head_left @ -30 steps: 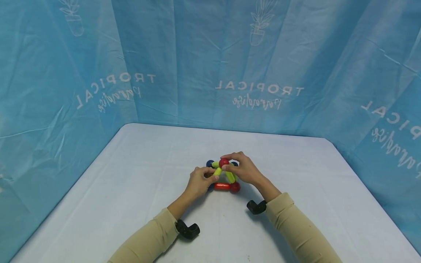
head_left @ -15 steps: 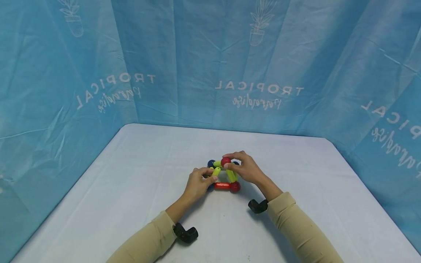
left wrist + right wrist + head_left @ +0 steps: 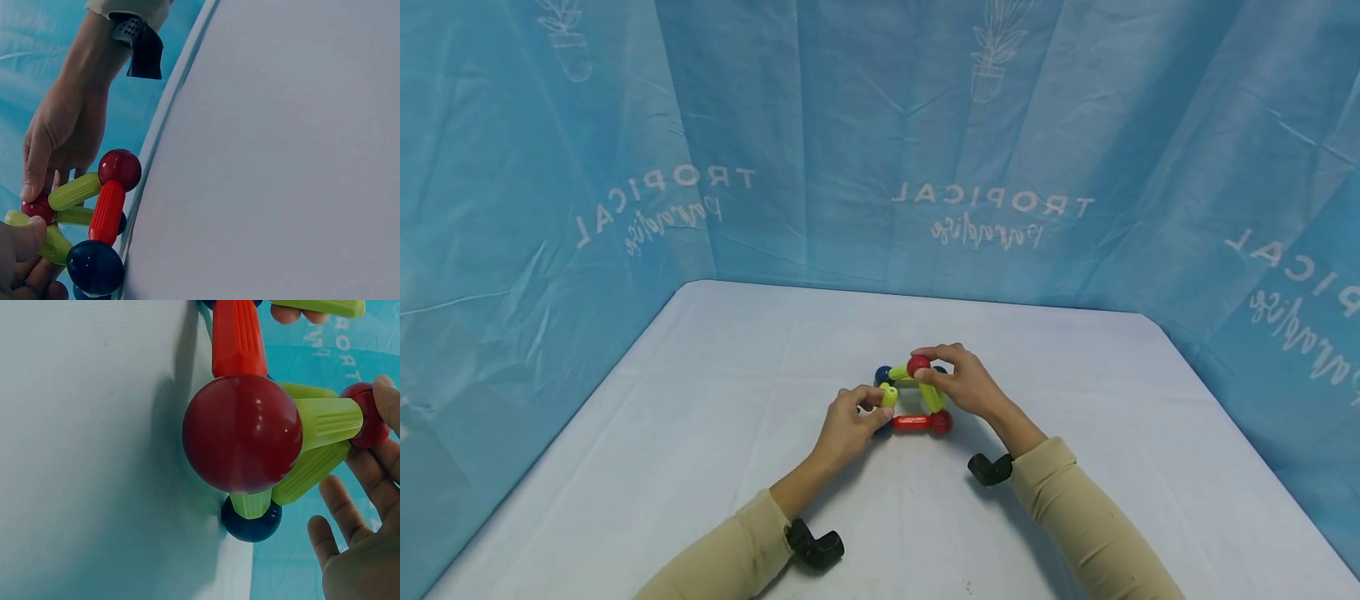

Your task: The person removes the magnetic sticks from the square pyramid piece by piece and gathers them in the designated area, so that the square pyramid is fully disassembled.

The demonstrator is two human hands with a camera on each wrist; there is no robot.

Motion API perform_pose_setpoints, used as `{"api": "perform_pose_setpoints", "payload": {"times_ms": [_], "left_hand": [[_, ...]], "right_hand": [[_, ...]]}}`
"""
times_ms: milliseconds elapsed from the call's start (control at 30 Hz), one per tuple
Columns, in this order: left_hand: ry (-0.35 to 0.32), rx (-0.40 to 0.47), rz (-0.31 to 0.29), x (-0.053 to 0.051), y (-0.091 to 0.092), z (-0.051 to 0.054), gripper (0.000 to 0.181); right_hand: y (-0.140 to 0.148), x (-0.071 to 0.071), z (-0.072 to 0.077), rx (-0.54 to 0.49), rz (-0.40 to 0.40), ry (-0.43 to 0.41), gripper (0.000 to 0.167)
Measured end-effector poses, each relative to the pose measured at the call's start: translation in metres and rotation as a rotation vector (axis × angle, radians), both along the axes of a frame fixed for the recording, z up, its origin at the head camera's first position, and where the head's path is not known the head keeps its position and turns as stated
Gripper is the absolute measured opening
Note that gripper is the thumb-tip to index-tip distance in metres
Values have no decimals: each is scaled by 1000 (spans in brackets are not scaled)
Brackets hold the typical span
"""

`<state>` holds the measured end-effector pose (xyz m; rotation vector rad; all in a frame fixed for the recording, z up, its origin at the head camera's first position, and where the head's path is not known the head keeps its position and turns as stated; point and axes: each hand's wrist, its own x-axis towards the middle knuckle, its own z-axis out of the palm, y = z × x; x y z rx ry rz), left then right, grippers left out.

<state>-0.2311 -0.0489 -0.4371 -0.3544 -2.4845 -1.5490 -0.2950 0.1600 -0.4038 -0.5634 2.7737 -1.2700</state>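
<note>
My left hand [image 3: 850, 425] pinches a yellow-green magnetic rod [image 3: 889, 397] between thumb and fingers. The rod's upper end stands apart from the upper red ball [image 3: 918, 366]. That ball is pinched in the thumb and fingertips of my right hand [image 3: 964, 382]; the other fingers are spread in the right wrist view. Yellow-green rods [image 3: 328, 422] run from it down to the ball-and-rod base. Along the front of the base, a red rod [image 3: 912, 423] joins a lower red ball [image 3: 941, 422] to a blue ball [image 3: 95, 267], partly hidden by my left hand in the head view.
Blue balls [image 3: 883, 376] form the back corners of the base. It all stands on a white-covered table [image 3: 760, 358], with a blue printed curtain [image 3: 850, 150] behind and at the sides. Each wrist carries a black camera mount [image 3: 815, 546].
The left hand's rod has come away from the upper red ball and tilted more upright, moving slightly left. My right hand has shifted a little right and up with that ball.
</note>
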Motion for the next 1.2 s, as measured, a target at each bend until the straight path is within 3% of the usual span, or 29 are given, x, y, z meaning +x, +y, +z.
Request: {"api": "perform_pose_setpoints", "payload": {"times_ms": [333, 933, 1067, 1200], "left_hand": [[1, 49, -3, 5, -1, -2, 16], [-66, 17, -43, 26, 2, 2, 20], [-10, 44, -9, 25, -3, 3, 28], [39, 54, 50, 17, -9, 6, 37]], "right_hand": [[2, -1, -4, -4, -1, -2, 46], [6, 10, -5, -33, 23, -23, 42], [4, 13, -4, -12, 9, 47, 45], [0, 15, -4, 84, -12, 218, 44]]}}
